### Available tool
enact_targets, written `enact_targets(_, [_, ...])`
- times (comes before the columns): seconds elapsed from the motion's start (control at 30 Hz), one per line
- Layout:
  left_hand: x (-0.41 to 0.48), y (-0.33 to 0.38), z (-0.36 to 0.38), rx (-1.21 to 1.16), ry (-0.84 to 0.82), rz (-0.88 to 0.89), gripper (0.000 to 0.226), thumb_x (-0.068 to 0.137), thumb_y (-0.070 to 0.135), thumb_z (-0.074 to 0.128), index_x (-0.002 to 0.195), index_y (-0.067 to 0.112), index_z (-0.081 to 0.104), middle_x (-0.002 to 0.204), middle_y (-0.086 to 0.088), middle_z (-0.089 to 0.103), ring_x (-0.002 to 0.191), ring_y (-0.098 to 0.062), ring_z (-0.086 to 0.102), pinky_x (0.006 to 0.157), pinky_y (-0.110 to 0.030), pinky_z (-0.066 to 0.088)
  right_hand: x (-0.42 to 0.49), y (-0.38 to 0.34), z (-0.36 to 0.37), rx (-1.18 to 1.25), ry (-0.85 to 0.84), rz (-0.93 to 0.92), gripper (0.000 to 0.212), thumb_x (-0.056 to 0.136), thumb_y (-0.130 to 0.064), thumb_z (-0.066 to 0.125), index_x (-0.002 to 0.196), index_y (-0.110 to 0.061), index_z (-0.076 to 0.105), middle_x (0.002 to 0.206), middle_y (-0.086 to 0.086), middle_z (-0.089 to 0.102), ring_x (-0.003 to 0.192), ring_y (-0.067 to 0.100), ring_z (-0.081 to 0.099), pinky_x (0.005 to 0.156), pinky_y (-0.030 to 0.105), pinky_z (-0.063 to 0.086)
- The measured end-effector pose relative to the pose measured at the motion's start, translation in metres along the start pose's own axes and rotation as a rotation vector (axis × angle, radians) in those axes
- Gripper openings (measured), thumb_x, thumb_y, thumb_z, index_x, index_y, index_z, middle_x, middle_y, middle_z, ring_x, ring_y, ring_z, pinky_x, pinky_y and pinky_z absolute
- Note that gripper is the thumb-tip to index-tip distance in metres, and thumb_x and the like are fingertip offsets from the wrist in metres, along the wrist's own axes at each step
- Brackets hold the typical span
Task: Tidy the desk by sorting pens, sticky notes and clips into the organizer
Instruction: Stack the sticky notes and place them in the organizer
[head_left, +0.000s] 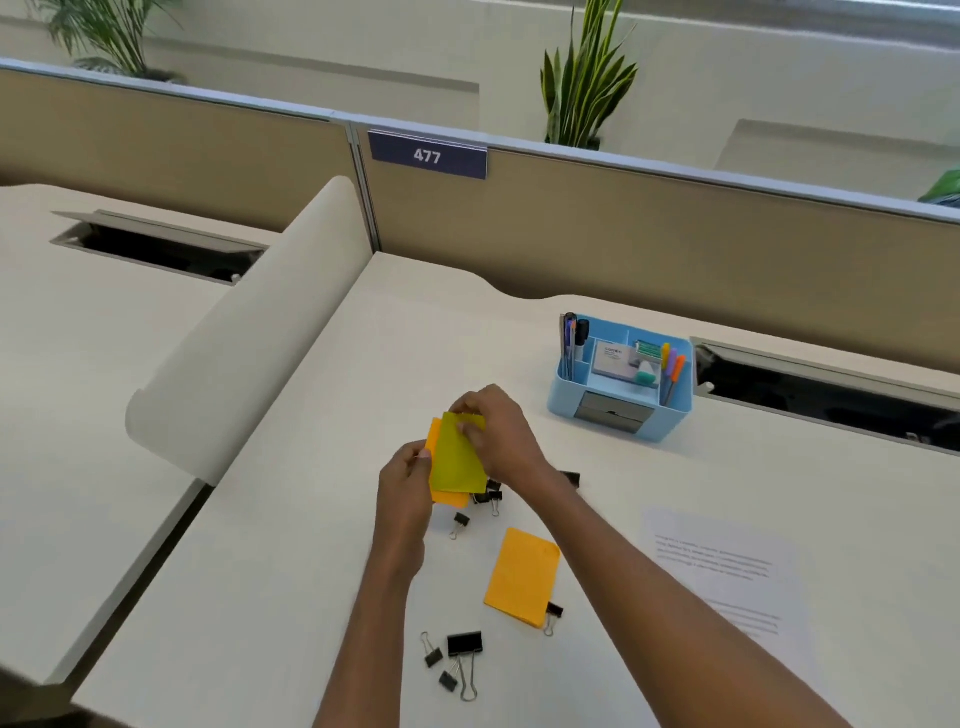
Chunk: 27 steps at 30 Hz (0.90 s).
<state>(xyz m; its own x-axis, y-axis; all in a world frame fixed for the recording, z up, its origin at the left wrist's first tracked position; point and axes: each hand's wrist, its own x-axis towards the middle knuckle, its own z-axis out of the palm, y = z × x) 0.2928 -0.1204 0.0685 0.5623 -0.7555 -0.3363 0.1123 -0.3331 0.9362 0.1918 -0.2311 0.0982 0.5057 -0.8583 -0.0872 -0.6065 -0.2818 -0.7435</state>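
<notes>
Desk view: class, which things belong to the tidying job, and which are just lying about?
Job: notes in left hand and right hand, orange note, clips, pens, organizer.
Lying about: printed sheet, plant, sign 477.

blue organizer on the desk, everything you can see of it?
The organizer is a light blue, plastic-looking box standing upright on the white desk, toward its far right. A grey drawer sits in its front. Open compartments on top hold dark pens at the left, a small white box in the middle, and yellow, purple and orange pens at the right. Only the desk touches it.
</notes>
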Motion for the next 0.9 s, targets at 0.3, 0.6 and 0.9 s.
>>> enact_targets(0.3, [-0.007,0.012,0.029,-0.054,-0.009,0.106,0.018,0.107,0.022,0.049,0.120,0.026,0.061,0.116,-0.001,0.069,0.107,-0.024,0.068,0.082,-0.037,0.061,-0.023,0.012,-0.004,0.213,0.263,0.123,0.036,0.107,-0.024,0.049,0.143,-0.018,0.053,0.142,0.005,0.055,0.129,0.019,0.050,0.104,0.028,0.039])
enact_targets(0.6, [0.009,0.069,0.096,0.240,-0.083,0.413,0.031,0.105,0.031,0.052,0.135,0.022,0.052,0.119,0.002,0.063,0.108,-0.017,0.064,0.073,-0.019,0.052,-0.017,0.020,-0.086,0.226,0.515,-0.001,0.022,0.108,-0.018,0.045,0.119,-0.021,0.064,0.106,-0.007,0.059,0.092,0.005,0.055,0.073,0.011,0.042])
enact_targets(0.9, [0.097,0.195,0.170,0.499,-0.231,0.890,0.012,0.092,0.011,0.066,0.103,0.014,0.071,0.086,-0.002,0.073,0.080,-0.018,0.070,0.072,-0.033,0.059,0.046,0.040,-0.208,0.071,0.636,-0.167,0.025,0.097,0.000,0.057,0.112,-0.011,0.074,0.098,0.003,0.075,0.086,0.019,0.067,0.078,0.032,0.055])
